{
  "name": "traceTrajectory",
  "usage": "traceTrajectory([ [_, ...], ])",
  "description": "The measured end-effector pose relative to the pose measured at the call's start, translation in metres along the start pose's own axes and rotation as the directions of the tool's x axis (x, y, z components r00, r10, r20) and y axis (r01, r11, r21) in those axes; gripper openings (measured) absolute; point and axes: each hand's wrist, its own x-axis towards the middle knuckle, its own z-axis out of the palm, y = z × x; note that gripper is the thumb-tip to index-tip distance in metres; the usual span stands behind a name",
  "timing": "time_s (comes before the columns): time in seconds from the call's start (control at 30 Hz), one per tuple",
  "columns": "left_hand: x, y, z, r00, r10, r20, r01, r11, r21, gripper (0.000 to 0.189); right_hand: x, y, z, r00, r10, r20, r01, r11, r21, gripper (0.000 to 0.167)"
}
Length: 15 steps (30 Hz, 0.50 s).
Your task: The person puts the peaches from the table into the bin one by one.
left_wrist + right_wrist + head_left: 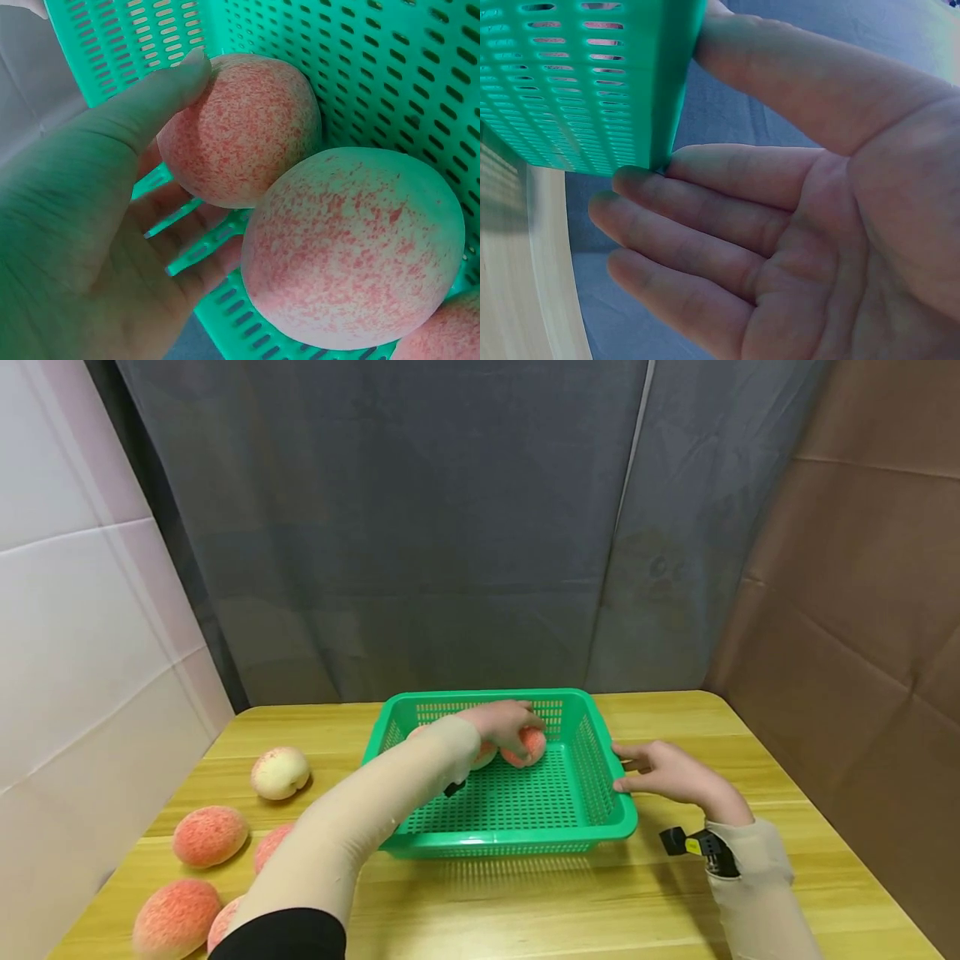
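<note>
My left hand (507, 727) reaches into a green plastic basket (517, 839) and holds a red-speckled peach (247, 127). In the left wrist view the thumb lies on one side of this peach, and the other fingers are partly hidden beneath it. A larger peach (352, 247), paler at one end, sits right beside it in the basket. My right hand (671, 770) is at the basket's right side. Its thumb and fingertips touch the rim, with the fingers nearly straight in the right wrist view.
On the wooden table (480, 910), left of the basket, lie a pale peach (280, 773), a red peach (210, 837) and several others, some partly covered by the left arm. Dark grey cloth (420, 527) hangs behind the table, with brown cloth (870, 610) on the right.
</note>
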Motion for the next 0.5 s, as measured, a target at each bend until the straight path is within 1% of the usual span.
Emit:
traceTrajectory([
  [0.13,-0.008,-0.004,-0.002,0.999,-0.051,0.007,0.051,0.999,0.013,0.061,0.007,-0.001,0.002,1.000,-0.009,0.011,0.009,1.000,-0.012,0.068],
  [0.2,-0.015,-0.005,-0.005,0.997,-0.078,0.013,0.078,0.997,-0.003,0.064,0.009,-0.001,0.003,1.000,-0.017,0.018,0.017,1.000,-0.014,0.068],
  [0.23,-0.019,-0.007,-0.008,0.997,-0.082,0.011,0.082,0.997,-0.008,0.064,0.011,0.000,0.004,1.000,-0.021,0.022,0.021,1.000,-0.012,0.068],
  [0.3,-0.029,-0.011,-0.017,0.996,-0.084,0.002,0.084,0.996,-0.006,0.061,0.013,0.001,0.004,0.999,-0.029,0.030,0.029,1.000,-0.005,0.068],
  [0.37,-0.042,-0.015,-0.029,0.996,-0.082,-0.019,0.082,0.997,-0.010,0.057,0.013,0.003,0.003,0.999,-0.031,0.033,0.032,0.999,-0.007,0.069],
  [0.5,-0.069,-0.030,-0.053,0.993,-0.065,-0.098,0.065,0.998,0.005,0.052,0.007,0.010,-0.003,0.999,-0.020,0.026,0.021,1.000,-0.010,0.070],
])
